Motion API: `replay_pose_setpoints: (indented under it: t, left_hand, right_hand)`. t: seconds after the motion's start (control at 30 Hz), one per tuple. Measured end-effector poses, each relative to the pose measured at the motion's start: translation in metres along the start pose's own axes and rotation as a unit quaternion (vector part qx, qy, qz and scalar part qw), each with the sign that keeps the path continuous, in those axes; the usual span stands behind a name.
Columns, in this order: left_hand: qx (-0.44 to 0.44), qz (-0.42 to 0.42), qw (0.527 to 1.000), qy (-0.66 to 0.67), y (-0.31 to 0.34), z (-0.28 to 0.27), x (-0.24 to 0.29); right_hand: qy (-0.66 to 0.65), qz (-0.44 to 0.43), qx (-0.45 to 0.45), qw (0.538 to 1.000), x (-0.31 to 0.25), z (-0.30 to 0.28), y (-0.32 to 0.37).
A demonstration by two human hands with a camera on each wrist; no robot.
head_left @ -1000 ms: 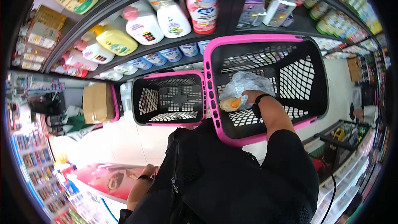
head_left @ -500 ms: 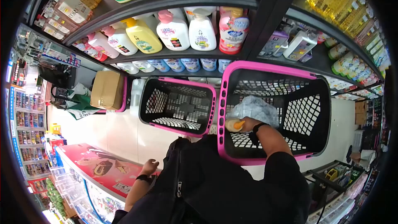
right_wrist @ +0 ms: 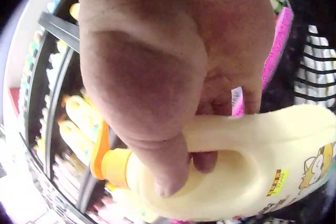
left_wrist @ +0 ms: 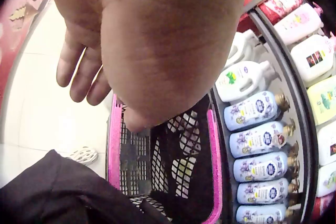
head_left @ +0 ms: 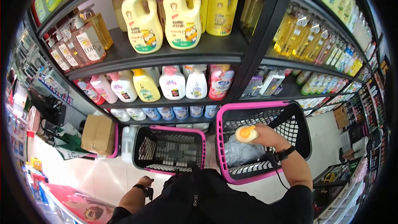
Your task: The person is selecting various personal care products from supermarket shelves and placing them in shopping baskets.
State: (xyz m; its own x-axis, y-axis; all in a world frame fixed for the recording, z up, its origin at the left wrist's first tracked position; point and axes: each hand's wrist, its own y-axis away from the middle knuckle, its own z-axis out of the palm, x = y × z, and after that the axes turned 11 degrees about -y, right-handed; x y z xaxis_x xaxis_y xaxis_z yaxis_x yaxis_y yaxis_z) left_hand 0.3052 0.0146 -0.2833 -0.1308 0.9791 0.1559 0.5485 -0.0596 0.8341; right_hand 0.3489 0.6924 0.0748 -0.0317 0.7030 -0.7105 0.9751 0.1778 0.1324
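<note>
My right hand (head_left: 267, 137) grips a cream-coloured bottle (right_wrist: 262, 187) with an orange pump top (right_wrist: 113, 166). In the right wrist view the fingers go through the bottle's handle, and the thumb lies along its shoulder. Seen from the head, the bottle is over the large black basket with a pink rim (head_left: 257, 104). Inside that basket lies a crumpled clear plastic bag (head_left: 242, 151). My left hand (head_left: 144, 181) hangs low on the left, fingers loose and holding nothing. The left wrist view shows its palm (left_wrist: 157, 50) above a smaller pink-rimmed basket (left_wrist: 214, 150).
Shelves ahead hold several similar cream bottles (head_left: 182, 14), pump bottles (head_left: 172, 83) and a lower row of blue bottles (left_wrist: 257, 137). A cardboard box (head_left: 98, 135) stands at the left beside a clear jug (head_left: 128, 143). A pink-topped case (head_left: 78, 203) is at lower left.
The right hand has raised the bottle off the bag in the large basket. The left hand has come away from beside the pink-topped case. The head view has tilted up toward the shelves.
</note>
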Motion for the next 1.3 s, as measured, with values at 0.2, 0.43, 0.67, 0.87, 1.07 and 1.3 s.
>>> replay_pose_setpoints:
  t: [0.2,0.43,0.67,0.87,1.07,1.3]
  left_hand:
    - [0.111,0.226,0.963,0.098,0.004,-0.109,0.123]
    - [0.021,0.564,0.775,0.285,0.199,-0.294,0.394]
    - [-0.025,0.571,0.744,0.346,0.263,-0.341,0.457]
    - [0.107,0.592,0.729,0.327,0.276,-0.356,0.487]
    - [0.228,0.586,0.727,0.276,0.271,-0.367,0.504]
    - [0.198,0.601,0.736,0.241,0.260,-0.362,0.487]
  right_hand:
    - [-0.315,-0.087,0.226,0.918,-0.111,-0.068,-0.032]
    - [-0.523,-0.179,0.272,0.788,-0.192,-0.090,-0.137]
    - [-0.558,-0.194,0.307,0.746,-0.211,-0.122,-0.190]
    - [-0.529,-0.201,0.350,0.747,-0.222,-0.163,-0.219]
    - [-0.511,-0.212,0.391,0.736,-0.221,-0.191,-0.236]
    - [-0.476,-0.260,0.389,0.745,-0.222,-0.185,-0.248]
